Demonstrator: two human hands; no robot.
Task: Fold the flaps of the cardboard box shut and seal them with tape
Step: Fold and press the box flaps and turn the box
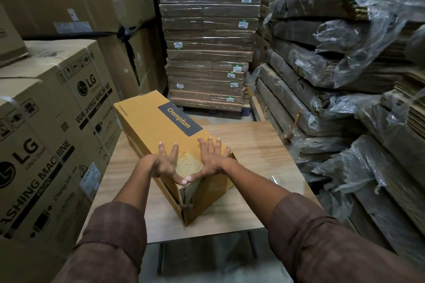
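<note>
A long yellow cardboard box point(147, 126) with a dark "Crompton" label lies on its side across a small wooden table point(257, 145). Its near end points toward me, with the flaps folded in and a worn, torn corner showing. My left hand point(164, 163) lies flat on the box's top near that end, fingers straight and spread. My right hand point(212, 158) presses flat beside it, fingers spread too. Both thumbs meet at the near top edge over the flap. No tape roll is visible.
Large LG washing machine cartons point(46, 140) stand close on the left. A pallet of wrapped flat cardboard point(207, 48) is stacked behind the table. Plastic-wrapped cardboard bundles point(345, 76) pile up on the right. A small shiny object point(274, 179) lies on the table's right side.
</note>
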